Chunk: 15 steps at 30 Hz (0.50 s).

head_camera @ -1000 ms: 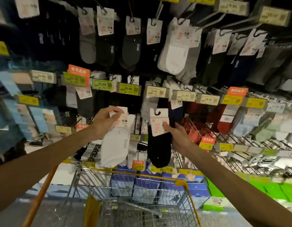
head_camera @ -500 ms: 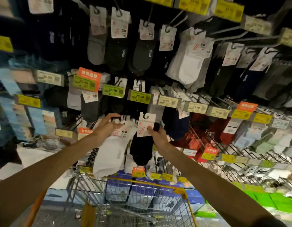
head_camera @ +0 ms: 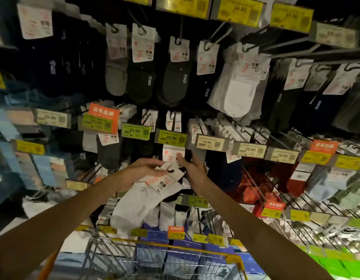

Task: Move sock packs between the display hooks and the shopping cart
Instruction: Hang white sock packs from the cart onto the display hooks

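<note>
My left hand (head_camera: 141, 169) grips the header card of a white sock pack (head_camera: 134, 207), which hangs tilted down to the left over the shopping cart (head_camera: 187, 248). My right hand (head_camera: 192, 167) holds a black sock pack by its white card (head_camera: 170, 156), pressed up just under a green 25.90 price tag (head_camera: 171, 137) at the end of a display hook. The black sock itself is mostly hidden behind the white pack; a dark edge shows at its lower right (head_camera: 174, 196). I cannot tell whether the card is on the hook.
Rows of hooks with grey, black and white sock packs (head_camera: 237, 91) fill the wall above. Price tags (head_camera: 212, 142) line the hook ends. Red packs (head_camera: 253, 190) hang on the wire rack to the right. Blue boxes (head_camera: 181, 259) stand behind the cart.
Both hands have risen and come together. The black pack's card has gone up from mid-air to just below the 25.90 tag, and the white pack now overlaps it.
</note>
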Tool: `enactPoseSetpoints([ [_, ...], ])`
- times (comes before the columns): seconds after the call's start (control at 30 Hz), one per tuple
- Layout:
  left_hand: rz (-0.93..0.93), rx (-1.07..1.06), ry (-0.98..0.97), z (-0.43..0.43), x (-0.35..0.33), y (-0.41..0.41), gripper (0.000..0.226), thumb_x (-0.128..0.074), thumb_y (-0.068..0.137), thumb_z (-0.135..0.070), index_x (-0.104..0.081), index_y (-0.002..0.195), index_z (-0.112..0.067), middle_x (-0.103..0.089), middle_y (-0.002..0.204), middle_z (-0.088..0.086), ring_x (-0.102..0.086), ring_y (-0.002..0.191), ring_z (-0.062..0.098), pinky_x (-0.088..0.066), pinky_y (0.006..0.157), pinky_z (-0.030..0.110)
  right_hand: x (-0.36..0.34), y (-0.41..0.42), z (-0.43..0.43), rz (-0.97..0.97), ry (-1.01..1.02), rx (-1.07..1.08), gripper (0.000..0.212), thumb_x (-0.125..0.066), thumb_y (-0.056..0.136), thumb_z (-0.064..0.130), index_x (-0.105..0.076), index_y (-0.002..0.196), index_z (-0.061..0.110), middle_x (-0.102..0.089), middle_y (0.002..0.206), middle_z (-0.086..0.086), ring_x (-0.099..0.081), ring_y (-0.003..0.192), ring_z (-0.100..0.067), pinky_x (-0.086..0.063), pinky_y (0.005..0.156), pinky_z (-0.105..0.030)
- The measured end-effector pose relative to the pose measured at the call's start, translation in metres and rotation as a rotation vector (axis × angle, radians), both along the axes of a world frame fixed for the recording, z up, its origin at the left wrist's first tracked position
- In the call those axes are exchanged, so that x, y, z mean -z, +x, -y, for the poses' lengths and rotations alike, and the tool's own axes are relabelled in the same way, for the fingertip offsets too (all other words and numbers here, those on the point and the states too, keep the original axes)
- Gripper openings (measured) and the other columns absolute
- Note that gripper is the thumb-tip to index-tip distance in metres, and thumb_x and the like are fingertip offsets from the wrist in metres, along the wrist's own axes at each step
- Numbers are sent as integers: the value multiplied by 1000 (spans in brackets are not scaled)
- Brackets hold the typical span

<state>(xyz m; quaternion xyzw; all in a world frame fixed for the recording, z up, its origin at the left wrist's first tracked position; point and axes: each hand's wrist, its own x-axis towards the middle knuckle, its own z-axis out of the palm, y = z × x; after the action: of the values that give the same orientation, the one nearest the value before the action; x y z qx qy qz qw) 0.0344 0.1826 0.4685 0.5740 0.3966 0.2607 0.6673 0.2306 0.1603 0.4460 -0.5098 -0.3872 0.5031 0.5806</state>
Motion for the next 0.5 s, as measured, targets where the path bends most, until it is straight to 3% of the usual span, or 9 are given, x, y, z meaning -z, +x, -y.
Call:
enactPoseSetpoints([
  [0.13, -27, -11, 10, -10, -1, 7, 38, -72, 82, 0, -69, 118, -14, -73, 113, 10, -71, 99, 25, -55, 71, 26, -2, 2, -8, 16, 11, 22, 28, -69, 90, 21, -61, 117, 18, -73, 103, -3, -70, 92, -17, -58, 80, -37],
  [0.27, -32, -20, 18, -16, 4, 10, 35, -73, 81, 0, -70, 112, -17, -73, 108, 7, -73, 87, 17, -54, 63, 22, -4, 4, -16, 60, 15, 26, 29, -74, 86, 23, -61, 110, 15, -73, 106, -8, -70, 99, -24, -56, 89, -45],
  [0.37, 7, -25, -2, -19, 13, 6, 34, -73, 80, 1, -71, 110, -15, -74, 105, 9, -74, 89, 21, -56, 65, 25, -8, 3, -23, 85, 44, 3, 33, -74, 85, 20, -65, 116, 13, -73, 106, -4, -70, 98, -20, -56, 90, -42],
  [0.43, 16, -12, -6, -21, 17, 1, 42, -80, 73, -7, -71, 113, -13, -73, 110, 12, -73, 95, 26, -58, 72, 31, -10, 1, -27, 112, 80, -6, 20, -71, 87, 15, -72, 107, 16, -74, 105, -2, -70, 99, -20, -56, 90, -39],
  [0.5, 3, 23, 18, -22, 20, -2, 67, -94, 54, -28, -71, 115, -14, -73, 112, 11, -71, 100, 30, -58, 80, 36, -10, -2, -29, 136, 89, 5, 13, -69, 89, 15, -74, 100, 18, -74, 102, -3, -69, 98, -22, -56, 90, -40],
])
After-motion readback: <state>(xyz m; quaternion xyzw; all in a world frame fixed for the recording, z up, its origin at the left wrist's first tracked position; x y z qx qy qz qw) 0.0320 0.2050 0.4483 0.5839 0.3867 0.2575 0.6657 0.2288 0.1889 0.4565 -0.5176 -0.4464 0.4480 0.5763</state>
